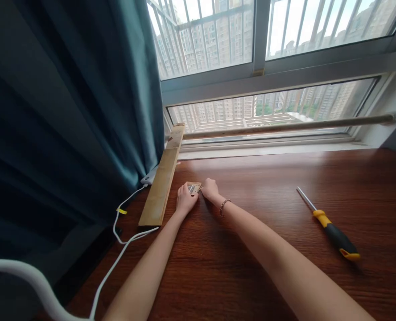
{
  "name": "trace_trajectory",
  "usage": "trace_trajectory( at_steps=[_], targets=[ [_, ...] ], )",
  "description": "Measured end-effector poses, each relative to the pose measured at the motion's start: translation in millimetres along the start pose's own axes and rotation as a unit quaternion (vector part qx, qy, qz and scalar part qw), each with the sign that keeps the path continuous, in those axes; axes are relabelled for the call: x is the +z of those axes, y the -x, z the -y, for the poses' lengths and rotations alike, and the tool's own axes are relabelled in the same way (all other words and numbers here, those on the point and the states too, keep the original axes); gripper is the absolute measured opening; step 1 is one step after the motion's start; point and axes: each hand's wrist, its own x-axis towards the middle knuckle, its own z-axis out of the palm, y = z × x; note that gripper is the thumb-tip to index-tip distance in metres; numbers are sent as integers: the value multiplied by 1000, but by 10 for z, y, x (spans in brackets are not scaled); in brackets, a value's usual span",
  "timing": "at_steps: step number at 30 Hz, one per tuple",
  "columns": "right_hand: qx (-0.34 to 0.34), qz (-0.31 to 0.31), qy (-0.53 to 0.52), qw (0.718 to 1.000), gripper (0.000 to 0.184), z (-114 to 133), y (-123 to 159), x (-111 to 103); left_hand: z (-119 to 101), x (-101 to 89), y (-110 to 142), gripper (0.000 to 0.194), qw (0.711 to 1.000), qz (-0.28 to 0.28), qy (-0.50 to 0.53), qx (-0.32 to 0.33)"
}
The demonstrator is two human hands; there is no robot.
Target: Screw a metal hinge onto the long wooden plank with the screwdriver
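My left hand (185, 199) is closed on a small flat piece (193, 188), with a tan edge and pale, metallic-looking parts on its face, too small to name. It is low over the wooden surface; I cannot tell whether it rests there. At the right edge of this piece, the fingers of my right hand (210, 189) are pinched together. Whatever they grip is hidden or too small to make out. A screwdriver (330, 227) with a yellow and black handle lies well to the right, apart from both hands.
A long wooden board (162, 183) leans toward the window rail (285, 127) on the left. White cables (117, 223) run along the left edge beside a white power strip (148, 176) and a blue curtain (131, 89). The reddish-brown wooden surface (251, 276) reaches the window sill.
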Motion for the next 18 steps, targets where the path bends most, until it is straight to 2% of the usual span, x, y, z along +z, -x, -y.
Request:
trace_trajectory(
  at_steps=[5,11,18],
  targets=[
    [0,1,7,1000,27,4,-17,-9,-18,-12,0,56,1000,12,-8,-8],
    [10,-2,30,1000,36,99,-1,-4,-34,-27,16,52,999,-16,-18,-21],
    [-32,46,72,996,24,148,-25,-134,-96,-79,38,52,996,-9,-30,-84]
  ],
)
